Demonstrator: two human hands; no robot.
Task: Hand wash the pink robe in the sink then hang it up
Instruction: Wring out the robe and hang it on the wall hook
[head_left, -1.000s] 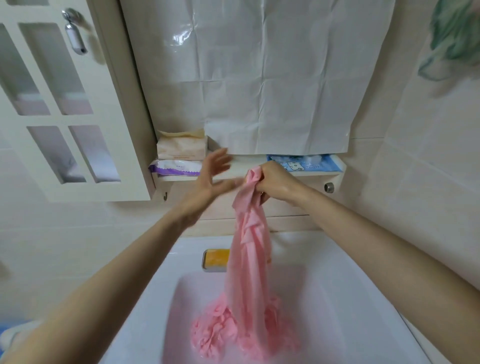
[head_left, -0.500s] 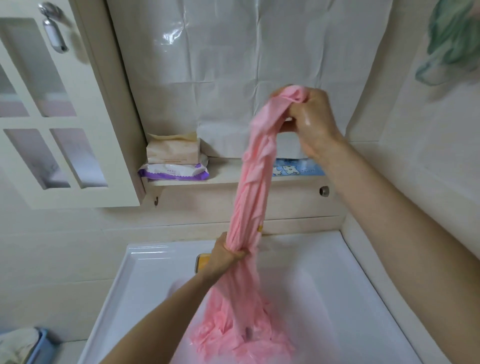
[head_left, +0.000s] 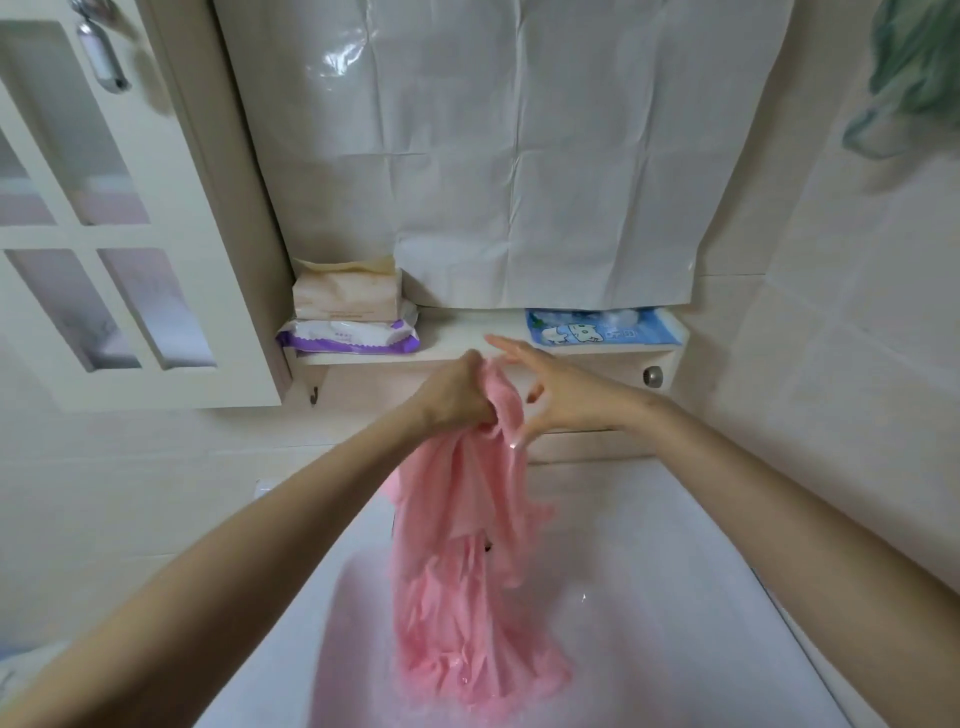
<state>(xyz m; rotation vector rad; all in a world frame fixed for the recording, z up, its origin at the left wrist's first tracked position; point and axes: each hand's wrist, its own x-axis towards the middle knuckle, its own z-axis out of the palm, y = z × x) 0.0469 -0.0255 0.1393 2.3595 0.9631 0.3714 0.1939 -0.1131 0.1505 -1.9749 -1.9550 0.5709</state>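
Two hands meet at the centre of the frame, above the sink (head_left: 675, 525). Your left hand (head_left: 457, 397) is clenched around the bunched top of the pink robe (head_left: 467, 571). Your right hand (head_left: 566, 397) stands just beside it, fingers spread and straight, gripping nothing. Whether its downward-pointing thumb touches the cloth cannot be told.

The robe hangs from your left fist as a loose, twisted rope. It runs down the middle of the picture, and its wet lower folds are heaped in the basin at bottom centre.

Both forearms reach in from the lower corners, the left from lower left and the right from lower right. The wrists are level, just below the shelf (head_left: 457, 340). On that shelf, stacked tissue packs (head_left: 345, 312) sit left of centre and a blue packet (head_left: 597, 327) sits right of centre. A white sheet (head_left: 493, 156) covers the wall above, and a cabinet door (head_left: 104, 234) fills the upper left.

The step in hand looks like the washing itself, or drawing the robe up to press the water out. Hanging has not begun.

The next move likely calls for your right hand to close around the cloth just under the left fist. You would then squeeze downward, with the hanging length kept over the basin so the run-off falls inside it.
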